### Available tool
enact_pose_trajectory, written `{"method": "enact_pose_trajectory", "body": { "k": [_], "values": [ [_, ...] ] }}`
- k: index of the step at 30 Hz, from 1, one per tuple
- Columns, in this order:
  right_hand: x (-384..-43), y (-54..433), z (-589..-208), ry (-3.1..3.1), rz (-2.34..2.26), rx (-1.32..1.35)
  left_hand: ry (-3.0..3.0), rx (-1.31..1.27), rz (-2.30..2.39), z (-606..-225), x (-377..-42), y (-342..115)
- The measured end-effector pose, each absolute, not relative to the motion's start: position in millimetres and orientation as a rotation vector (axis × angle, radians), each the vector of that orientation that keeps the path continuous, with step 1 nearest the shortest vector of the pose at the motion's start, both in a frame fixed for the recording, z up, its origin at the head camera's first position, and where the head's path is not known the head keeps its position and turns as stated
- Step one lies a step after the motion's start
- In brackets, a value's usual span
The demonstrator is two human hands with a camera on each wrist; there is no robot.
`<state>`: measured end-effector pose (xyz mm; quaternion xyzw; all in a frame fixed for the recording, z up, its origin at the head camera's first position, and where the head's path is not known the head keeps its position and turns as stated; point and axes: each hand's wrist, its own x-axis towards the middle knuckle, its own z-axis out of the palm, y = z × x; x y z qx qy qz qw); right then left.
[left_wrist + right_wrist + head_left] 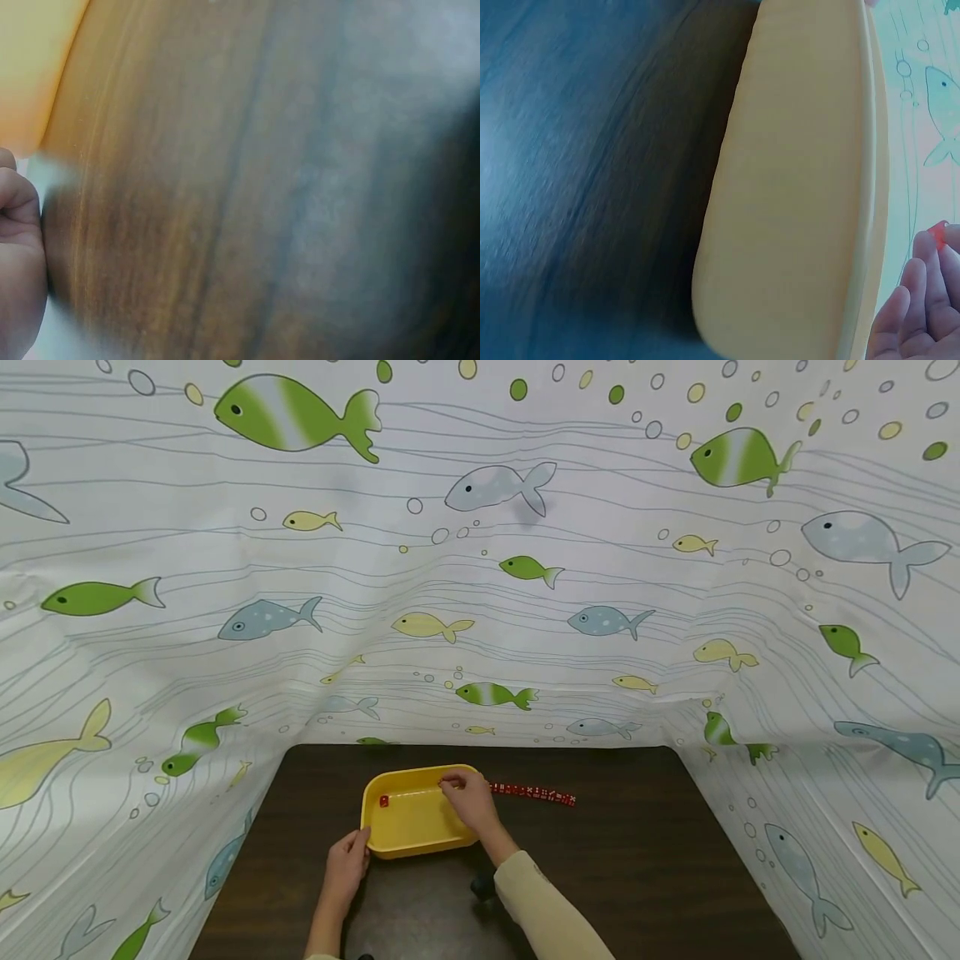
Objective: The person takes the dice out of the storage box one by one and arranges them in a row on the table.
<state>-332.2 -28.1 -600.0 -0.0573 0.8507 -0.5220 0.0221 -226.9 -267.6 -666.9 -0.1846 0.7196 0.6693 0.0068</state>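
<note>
A shallow yellow tray (420,846) sits on the dark table, with one red die (384,801) inside near its left end. My left hand (347,864) holds the tray's near left corner between thumb and curled fingers; the left wrist view catches only part of that hand (16,255). Over the tray's right part, my right hand (471,802) pinches a small red die (939,234) between thumb and fingertips. A row of several red dice (532,792) runs to the right from behind the right hand, outside the tray.
The dark wooden table (637,868) reaches back to a white sheet printed with fish (487,693), which rises behind and along both sides. A small black object (483,885) shows beside the right forearm, too dim to identify.
</note>
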Motion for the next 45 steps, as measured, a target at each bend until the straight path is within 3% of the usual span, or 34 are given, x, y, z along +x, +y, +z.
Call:
{"method": "enact_pose_trajectory", "body": {
  "k": [24, 45],
  "values": [
    [-334.5, 58.6, -617.7, 2.606, -1.699, 0.019, 2.255, -0.564, 2.113, -671.7, -222.4, -260.9],
    [-339.0, 135.5, -607.4, 2.626, -1.79, 0.167, 2.251, -0.555, 2.102, -666.5, -224.6, -267.0]
  ]
}}
